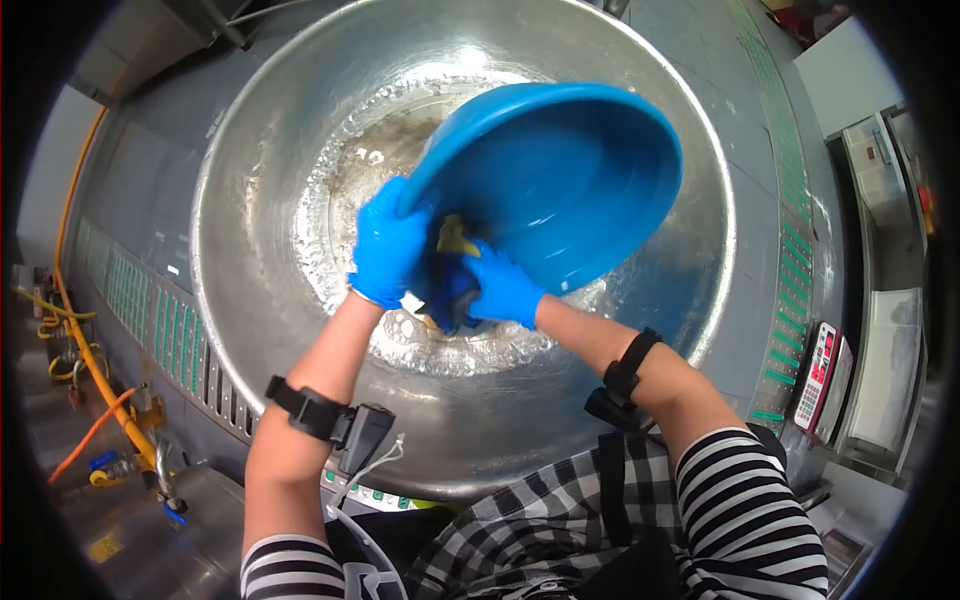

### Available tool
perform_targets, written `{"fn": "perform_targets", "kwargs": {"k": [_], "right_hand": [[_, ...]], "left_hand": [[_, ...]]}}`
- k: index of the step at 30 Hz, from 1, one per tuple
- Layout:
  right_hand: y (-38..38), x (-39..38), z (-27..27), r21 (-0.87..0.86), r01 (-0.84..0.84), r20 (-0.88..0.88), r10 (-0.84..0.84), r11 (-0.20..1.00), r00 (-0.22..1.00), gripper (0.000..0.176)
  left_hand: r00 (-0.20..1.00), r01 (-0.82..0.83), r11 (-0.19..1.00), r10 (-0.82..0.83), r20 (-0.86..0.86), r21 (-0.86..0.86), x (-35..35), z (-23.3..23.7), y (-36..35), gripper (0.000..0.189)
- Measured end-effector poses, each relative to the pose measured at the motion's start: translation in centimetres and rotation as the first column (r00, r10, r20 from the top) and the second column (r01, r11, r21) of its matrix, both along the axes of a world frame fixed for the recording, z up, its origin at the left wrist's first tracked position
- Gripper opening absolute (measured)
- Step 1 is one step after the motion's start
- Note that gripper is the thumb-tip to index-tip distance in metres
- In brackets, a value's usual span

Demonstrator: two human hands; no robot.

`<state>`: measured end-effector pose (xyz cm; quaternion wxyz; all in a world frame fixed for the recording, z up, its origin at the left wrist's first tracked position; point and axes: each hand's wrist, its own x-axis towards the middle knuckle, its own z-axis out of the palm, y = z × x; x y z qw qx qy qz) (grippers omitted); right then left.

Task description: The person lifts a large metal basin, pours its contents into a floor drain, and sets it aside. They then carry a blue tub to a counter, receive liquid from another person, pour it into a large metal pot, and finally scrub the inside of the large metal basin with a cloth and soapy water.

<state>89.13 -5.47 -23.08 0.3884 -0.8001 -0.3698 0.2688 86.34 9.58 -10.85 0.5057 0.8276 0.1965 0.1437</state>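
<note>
A large blue plastic basin (pixel 590 190) is tilted on its side inside a wide round metal bowl (pixel 260 250). My left hand (pixel 385 245), in a blue glove, is closed on the basin's left rim. My right hand (pixel 503 288), gloved too, is at the basin's lower left edge, its fingers closed on a crumpled dark blue and yellow cloth (pixel 455 285). The cloth lies between my two hands, partly hidden by the right fingers and in shadow. Its exact kind is hard to make out. Shallow clear liquid (pixel 330 200) covers the bottom of the bowl, with small white bits in it.
The metal bowl's rim runs close in front of my body. A red and white scale (pixel 822 375) stands at the right, near shelves (pixel 885 370). Orange pipes (pixel 125 415) and valves are at the left. Slotted drain grates (pixel 165 325) cross the grey tiled floor.
</note>
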Motion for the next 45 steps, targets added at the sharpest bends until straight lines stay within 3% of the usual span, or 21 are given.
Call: {"fn": "perform_targets", "kwargs": {"k": [2,3,7,13,15,16,17,18,20,22,26,28,30,33,35,36,37,39,40,41,45], "right_hand": [[-1.2,-0.2,-0.5,-0.302,-0.23,0.222,0.303,0.925,0.927,0.066],[-2.3,0.3,-0.3,-0.39,-0.232,0.289,0.357,0.891,0.888,0.056],[-6.0,6.7,-1.0,-0.623,-0.123,0.55,0.544,0.773,0.634,0.026],[-7.4,12.8,4.0,-0.473,0.077,0.871,0.453,0.878,0.187,0.019],[-8.1,12.1,2.4,-0.397,0.085,0.744,0.266,0.914,0.613,0.02],[-8.0,11.3,0.4,-0.436,0.31,0.499,-0.06,0.845,0.865,0.021],[-9.0,11.6,-5.7,-0.402,0.288,0.149,-0.249,0.869,0.957,0.023],[-8.2,8.9,-1.7,-0.704,0.024,0.341,0.307,0.71,0.889,0.025],[-6.3,6.4,-2.0,-0.605,0.097,0.473,0.259,0.79,0.842,0.025],[-5.3,4.7,0.0,-0.698,-0.086,0.367,0.458,0.711,0.81,0.028],[-4.8,4.0,-0.3,-0.569,-0.259,0.274,0.477,0.781,0.835,0.032],[-5.6,5.8,1.9,-0.26,-0.242,-0.126,0.215,0.935,0.968,0.033],[-6.8,7.9,7.1,0.164,-0.013,-0.508,0.096,0.986,0.856,0.032],[-7.6,9.8,15.7,0.365,0.022,-0.222,0.064,0.931,0.973,0.034],[-6.7,9.1,21.6,0.45,0.102,-0.271,0.027,0.887,0.962,0.039],[-5.6,9.5,22.7,0.493,0.027,-0.053,0.0,0.869,0.999,0.04],[-4.2,9.6,24.3,0.501,-0.149,0.384,-0.064,0.853,0.921,0.043],[-0.7,8.6,26.1,0.305,-0.246,0.733,-0.061,0.92,0.678,0.045],[1.1,8.1,25.3,0.3,-0.245,0.733,-0.058,0.922,0.678,0.047],[2.5,7.5,24.3,0.139,-0.17,0.892,-0.049,0.976,0.449,0.045],[3.7,8.6,22.4,0.113,-0.225,0.794,0.049,0.968,0.606,0.032]], "left_hand": [[0.997,0.076,0.979,-0.08,0.01,0.188,-0.2,2.8,1.0,0.01],[0.988,0.146,0.919,-0.156,-0.004,0.365,-0.6,3.6,1.2,0.014],[0.991,0.118,0.896,-0.076,-0.114,0.428,-1.9,4.6,1.0,0.025],[0.982,0.096,0.818,0.016,-0.19,0.567,-0.8,7.3,2.1,0.034],[0.995,0.043,0.869,0.008,-0.1,0.494,-1.3,6.4,3.7,0.034],[1.0,-0.001,0.914,0.009,-0.017,0.406,-1.6,5.7,4.4,0.034],[0.999,-0.038,0.944,0.046,-0.017,0.327,-1.8,5.3,4.8,0.034],[0.999,-0.034,0.941,0.042,-0.017,0.337,-2.0,5.1,4.8,0.034],[0.982,-0.183,0.918,0.186,0.027,0.351,-2.5,4.5,4.2,0.031],[0.978,-0.183,0.913,0.206,-0.026,0.364,-2.3,4.4,4.6,0.029],[0.977,-0.203,0.906,0.214,0.013,0.372,-1.9,6.5,5.7,0.032],[0.979,-0.179,0.872,0.204,-0.007,0.456,-2.2,7.1,5.9,0.032],[0.978,-0.156,0.833,0.204,-0.033,0.53,-2.4,7.7,5.9,0.032],[0.995,-0.03,0.775,0.083,-0.055,0.631,-1.9,7.9,6.3,0.033],[0.996,-0.008,0.766,0.063,-0.062,0.643,-1.2,8.1,5.3,0.03],[0.996,0.026,0.758,0.037,-0.083,0.652,-0.6,8.3,4.5,0.027],[0.99,0.076,0.726,0.03,-0.141,0.683,0.0,8.6,3.7,0.021],[0.994,0.088,0.717,-0.02,-0.106,0.692,0.5,8.5,2.6,0.019],[0.994,0.107,0.704,-0.065,-0.087,0.703,0.6,8.4,2.2,0.017],[0.99,0.143,0.761,-0.097,-0.106,0.633,0.5,8.6,1.9,0.018],[0.98,0.178,0.83,-0.201,-0.015,0.528,-1.2,8.6,2.2,0.024]]}}
